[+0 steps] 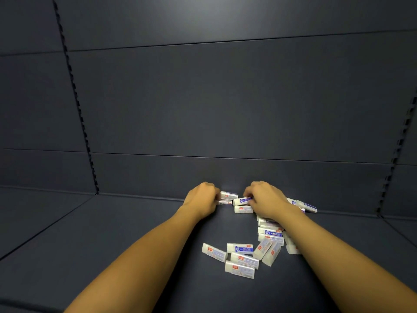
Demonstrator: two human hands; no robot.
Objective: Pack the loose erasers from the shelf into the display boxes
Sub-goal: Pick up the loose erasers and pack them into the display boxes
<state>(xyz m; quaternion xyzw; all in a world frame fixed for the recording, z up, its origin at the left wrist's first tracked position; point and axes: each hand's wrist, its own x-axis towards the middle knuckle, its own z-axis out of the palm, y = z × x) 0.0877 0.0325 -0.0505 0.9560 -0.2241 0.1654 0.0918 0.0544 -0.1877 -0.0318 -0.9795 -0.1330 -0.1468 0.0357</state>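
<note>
Reaching: both bare forearms stretch from the lower edge toward the back of the dark shelf (112, 233), where the hands meet at about 12 o'clock of the eraser pile.
Left hand: the left hand (202, 198) lies knuckles-up near the back wall (203, 109), fingers curled down and inward onto two white erasers; the upper eraser (229, 195) and the lower one (225, 202) stick out at its 3 o'clock side, touching the fingertips. Whether it truly grips them or only presses on them I cannot tell for sure, though the curl looks like a hold.
Right hand: the right hand (266, 199) is also knuckles-up, fingers curled round a blue-banded eraser (242, 200) that pokes out at its 9 o'clock side; another eraser (243, 209) lies flat on the shelf just below it.
Front pile: five erasers (239, 259) lie loose on the shelf at 6 o'clock of the hands, between the two forearms, some touching.
Right pile: more erasers (269, 236) are heaped against and partly under the right forearm (338, 256).
Far right: a few erasers (306, 206) show at 3 o'clock of the right wrist, beside the back wall.
Uprights: slotted strips (76, 105) run up the wall on both sides.
</note>
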